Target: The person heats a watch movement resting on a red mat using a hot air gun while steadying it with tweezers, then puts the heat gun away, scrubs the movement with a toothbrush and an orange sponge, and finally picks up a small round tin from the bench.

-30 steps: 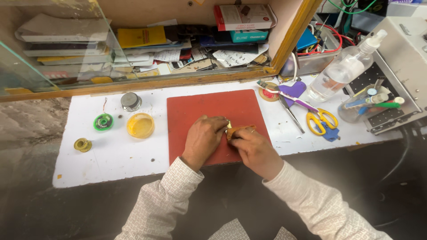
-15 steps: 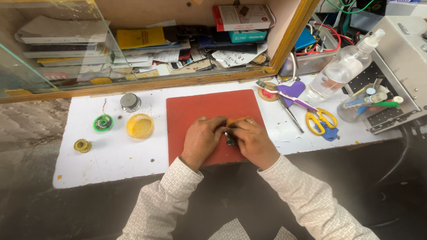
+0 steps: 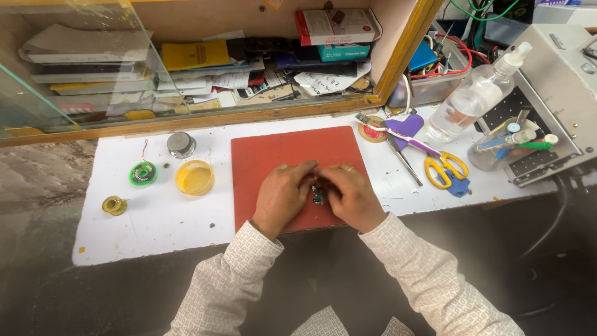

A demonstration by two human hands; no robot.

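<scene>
- Our left hand [image 3: 283, 196] and right hand [image 3: 351, 196] meet over the red mat [image 3: 280, 149]; both grips are pinched on a small dark circuit board [image 3: 318, 196] held between the fingertips, just above the mat.
- Risk, as we judge it: the board is tiny and mostly hidden by our fingers; a slip could flick it off the mat's near edge to the dark floor.
- Left of the grip, the open yellow dish [image 3: 194, 177] sits near; a sleeve sweep could tip it.
- Right and beyond, yellow-handled scissors [image 3: 443, 169] and a clear spray bottle [image 3: 476, 96] crowd the counter [image 3: 155, 221]; a jerked elbow may topple the bottle.
</scene>
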